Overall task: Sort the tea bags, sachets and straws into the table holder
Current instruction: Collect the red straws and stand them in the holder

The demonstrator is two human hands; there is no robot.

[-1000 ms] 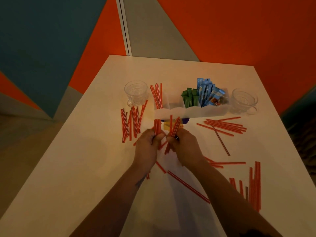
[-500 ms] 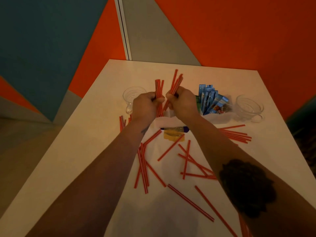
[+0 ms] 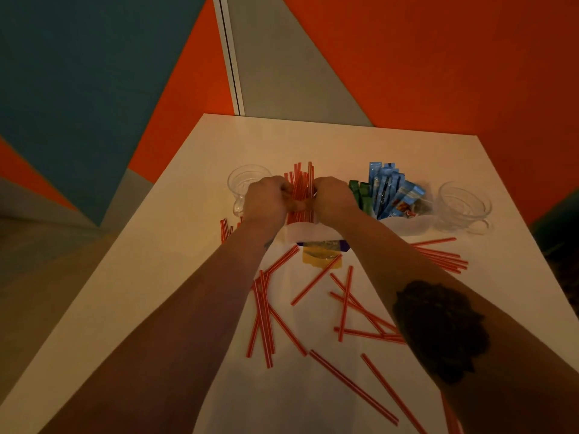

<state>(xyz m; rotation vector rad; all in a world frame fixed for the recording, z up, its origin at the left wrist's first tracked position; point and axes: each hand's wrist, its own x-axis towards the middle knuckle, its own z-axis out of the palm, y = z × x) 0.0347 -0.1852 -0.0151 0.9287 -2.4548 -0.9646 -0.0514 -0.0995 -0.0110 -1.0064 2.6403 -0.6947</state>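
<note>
We note a white table (image 3: 156,277) set against a wall of orange (image 3: 438,57), teal (image 3: 78,73) and grey (image 3: 282,73) panels. Two clear glass cups stand on it: one (image 3: 242,183) at about 11 o'clock from the table's middle, the other (image 3: 463,205) at about 2 o'clock, well apart. A pale vertical strip (image 3: 232,57) runs up the wall at 12 o'clock.

2 bare forearms are showing, with no sleeves, watch or rings in sight. The right forearm (image 3: 438,333) is wearing a large dark tattoo, rounded with ragged edges. The left forearm (image 3: 219,286) is showing a small dark mark near the wrist.
</note>
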